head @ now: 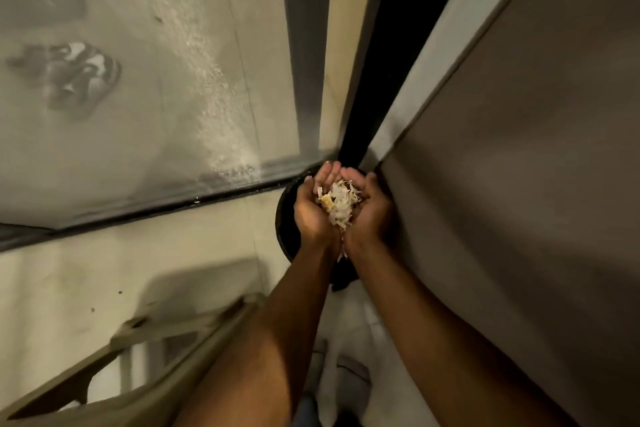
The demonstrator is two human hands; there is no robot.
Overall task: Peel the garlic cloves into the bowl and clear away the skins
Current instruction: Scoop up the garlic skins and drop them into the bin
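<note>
A heap of white, papery garlic skins (337, 204) lies in my two cupped hands, held side by side with palms up. My left hand (313, 206) forms the left half of the cup, its fingers curled up around the pile. My right hand (370, 208) forms the right half, fingers curled likewise. A few strips of skin hang down between my wrists. Both hands hover over a round black bin (285, 218) on the floor, whose dark opening shows to the left of and below them. No bowl or garlic cloves are in view.
A large grey cabinet or appliance side (502, 149) rises close on the right. A dark threshold strip (138, 206) crosses the floor to the left, with sandals (83, 74) beyond it. A tan chair frame (138, 357) stands at lower left.
</note>
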